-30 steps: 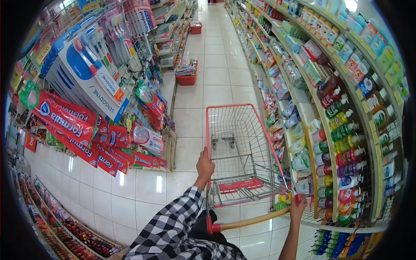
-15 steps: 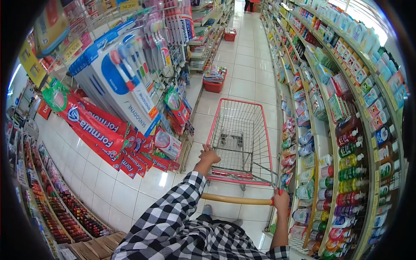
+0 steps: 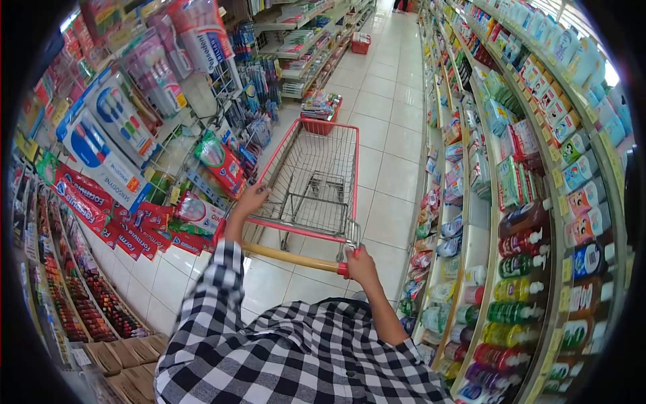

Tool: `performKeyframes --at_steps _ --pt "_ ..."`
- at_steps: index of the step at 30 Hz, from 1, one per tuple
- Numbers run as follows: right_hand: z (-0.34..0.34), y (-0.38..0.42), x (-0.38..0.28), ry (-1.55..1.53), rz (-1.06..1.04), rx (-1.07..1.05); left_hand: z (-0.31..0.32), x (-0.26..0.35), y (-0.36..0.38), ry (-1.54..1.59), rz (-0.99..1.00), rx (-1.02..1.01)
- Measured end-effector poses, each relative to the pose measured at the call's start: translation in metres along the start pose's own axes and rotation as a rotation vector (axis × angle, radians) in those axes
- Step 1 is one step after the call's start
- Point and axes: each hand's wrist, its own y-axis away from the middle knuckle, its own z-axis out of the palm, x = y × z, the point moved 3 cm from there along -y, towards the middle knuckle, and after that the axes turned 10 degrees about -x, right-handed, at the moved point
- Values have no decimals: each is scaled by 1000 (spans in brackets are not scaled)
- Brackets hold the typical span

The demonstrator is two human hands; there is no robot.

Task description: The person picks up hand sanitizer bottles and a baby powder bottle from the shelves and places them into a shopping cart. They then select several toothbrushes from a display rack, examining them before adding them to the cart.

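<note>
A shopper in a checked shirt steers an empty red wire shopping cart [image 3: 311, 182], seen at the centre of the frame, down a tiled supermarket aisle. The right hand [image 3: 361, 264] is closed around the red end cap of the wooden push handle [image 3: 289, 256], fingers wrapped tight. The left hand [image 3: 251, 200] rests on the cart's left top rim, fingers curled loosely over the wire, not on the handle.

The step in hand looks like guiding the cart forward between the shelves. A red basket [image 3: 319, 113] full of goods sits on the floor just beyond the cart's front, so passing it likely calls for a slight swing to the right.

The cart's wheels are hidden, toothpaste boxes [image 3: 87, 195] at lower left are partly cut off by the lens edge, and most bottle labels [image 3: 521, 266] at lower right are too small to read.
</note>
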Motion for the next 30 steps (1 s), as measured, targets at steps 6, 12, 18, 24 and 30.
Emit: performKeyframes --at_steps 6,12,18,24,30 --pt "-23 -102 -2 40 -201 -105 77 89 78 -521 -407 626" --pt "-67 -148 -47 202 -179 -360 101 97 28 -508 -575 797" --pt "-91 -194 -93 451 -226 -588 71 71 -34 -547 -506 797" --pt "-137 -310 -104 244 -441 -1136 39 68 -90 -581 -420 865" --pt "-302 -502 -25 -218 -92 -627 38 33 -126 -519 -305 1016"
